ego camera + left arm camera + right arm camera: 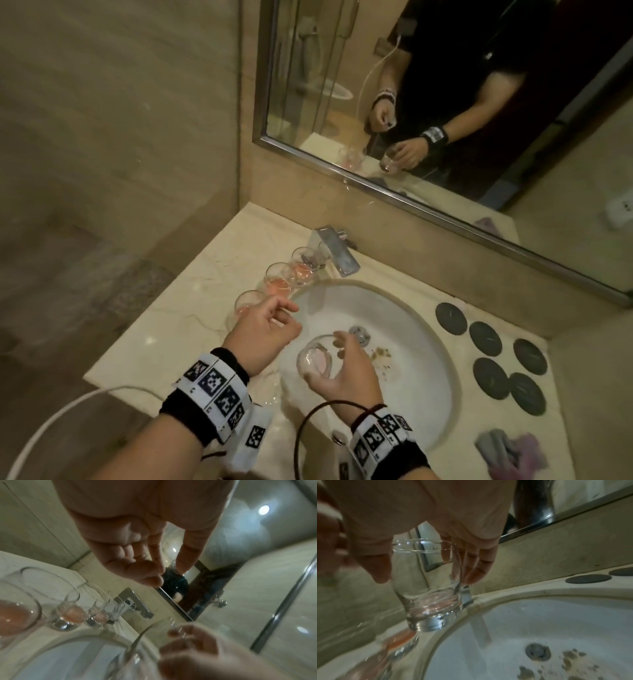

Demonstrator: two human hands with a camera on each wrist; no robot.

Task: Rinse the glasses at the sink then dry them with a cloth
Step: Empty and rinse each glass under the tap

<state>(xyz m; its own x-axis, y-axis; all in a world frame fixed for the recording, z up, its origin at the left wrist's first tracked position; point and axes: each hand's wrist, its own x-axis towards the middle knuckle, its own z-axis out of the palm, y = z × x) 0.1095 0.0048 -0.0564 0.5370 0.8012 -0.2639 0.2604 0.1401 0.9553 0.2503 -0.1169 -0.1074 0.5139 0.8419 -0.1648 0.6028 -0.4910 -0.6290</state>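
My right hand (pixel 329 356) grips a clear glass (pixel 313 358) from the side and holds it tilted over the white sink (pixel 428 329). In the right wrist view the glass (pixel 433 609) has a thin pinkish film of liquid at its thick base, with thumb and fingers (pixel 476 566) on opposite sides. My left hand (pixel 284 313) hovers over the sink's left rim with loosely curled fingers and holds nothing. Beside it, several glasses (pixel 279 281) with pink liquid stand in a row on the counter, also seen in the left wrist view (pixel 68 609).
A chrome faucet (pixel 337 253) stands at the back of the sink; no water stream shows. Brown bits (pixel 383 356) lie near the drain (pixel 359 334). Dark round coasters (pixel 486 339) and a crumpled cloth (pixel 510 452) lie on the counter to the right. A mirror (pixel 445 192) hangs behind.
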